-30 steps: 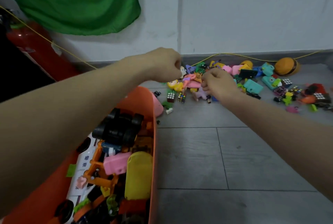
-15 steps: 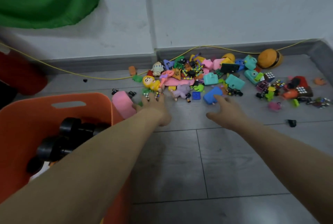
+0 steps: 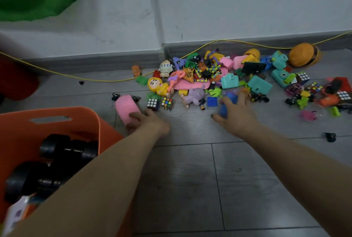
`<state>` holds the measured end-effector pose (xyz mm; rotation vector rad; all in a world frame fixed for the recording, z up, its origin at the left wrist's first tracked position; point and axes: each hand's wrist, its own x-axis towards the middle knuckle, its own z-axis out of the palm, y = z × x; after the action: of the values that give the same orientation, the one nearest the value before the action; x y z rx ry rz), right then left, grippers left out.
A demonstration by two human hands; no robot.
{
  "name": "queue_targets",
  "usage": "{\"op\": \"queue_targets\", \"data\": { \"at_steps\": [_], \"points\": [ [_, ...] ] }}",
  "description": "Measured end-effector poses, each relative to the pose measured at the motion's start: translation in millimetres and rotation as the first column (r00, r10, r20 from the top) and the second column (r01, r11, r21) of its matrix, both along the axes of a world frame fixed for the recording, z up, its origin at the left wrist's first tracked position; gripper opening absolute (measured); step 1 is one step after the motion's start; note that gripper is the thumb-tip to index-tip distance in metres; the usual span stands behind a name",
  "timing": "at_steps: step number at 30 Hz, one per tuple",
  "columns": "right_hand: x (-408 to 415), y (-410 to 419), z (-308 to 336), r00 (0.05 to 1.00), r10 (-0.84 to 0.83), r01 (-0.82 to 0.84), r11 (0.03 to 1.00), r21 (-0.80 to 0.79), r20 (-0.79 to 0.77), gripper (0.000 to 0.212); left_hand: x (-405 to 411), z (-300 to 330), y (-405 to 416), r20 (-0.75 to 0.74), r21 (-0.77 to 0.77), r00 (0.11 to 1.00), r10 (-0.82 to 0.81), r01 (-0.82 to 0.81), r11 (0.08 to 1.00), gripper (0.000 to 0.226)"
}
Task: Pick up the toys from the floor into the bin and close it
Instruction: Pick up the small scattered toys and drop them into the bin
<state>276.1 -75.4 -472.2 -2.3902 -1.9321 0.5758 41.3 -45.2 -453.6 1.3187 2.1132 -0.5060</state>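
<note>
**Both hands down on toys at the edge of the pile**

Beside the orange plastic bin, on the grey tiled floor, the left hand has its fingers curled round the near end of a pink rounded plastic toy. That toy lies flat, its long axis running from the hand away toward the wall and slightly left, with its far end between two small black bits. Just right of it sit two small puzzle cubes, side by side and upright.

Further right, the right hand grips a blue plastic toy; fingers cover most of it, so which way it points cannot be told. It lies at the near edge of the heap of mixed colourful toys spread along the grey skirting board.

Inside the bin, a black toy with large wheels lies on other toys. A yellow cord runs along the floor behind the heap.
</note>
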Motion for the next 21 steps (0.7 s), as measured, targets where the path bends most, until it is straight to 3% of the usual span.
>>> {"op": "queue_targets", "data": {
  "at_steps": [3, 6, 10, 13, 17, 21],
  "points": [
    [-5, -1, -5, 0.996, 0.001, 0.009, 0.994, 0.111, -0.087, 0.036, -1, -3, -12, -0.020, 0.167, 0.992, -0.125, 0.126, 0.978, 0.056],
    [-7, -2, -7, 0.986, -0.020, 0.050, 0.982, 0.183, -0.164, 0.030, 1, 1, -16, -0.036, 0.360, 0.953, -0.299, 0.292, 0.886, 0.045],
    [-9, 5, 0, 0.974, -0.003, 0.068, 0.957, 0.281, -0.226, 0.024, 3, 10, -7, -0.024, 0.556, 0.955, -0.297, 0.259, 0.790, 0.051],
    [-16, 16, 8, 0.961, 0.103, -0.035, 0.966, 0.257, -0.257, 0.057, 0, 9, 6, -0.044, 0.465, 0.966, -0.254, 0.245, 0.851, 0.076],
    [-30, 33, 12, 0.926, 0.279, -0.261, 0.960, 0.104, -0.255, 0.083, 0, -4, 18, 0.080, 0.286, 0.959, -0.271, 0.238, 0.928, 0.103],
    [-39, 49, 12, 0.926, 0.339, -0.358, 0.928, -0.101, -0.166, 0.087, 1, -13, 20, 0.063, 0.361, 0.959, -0.277, 0.237, 0.902, 0.085]
  ]
}}
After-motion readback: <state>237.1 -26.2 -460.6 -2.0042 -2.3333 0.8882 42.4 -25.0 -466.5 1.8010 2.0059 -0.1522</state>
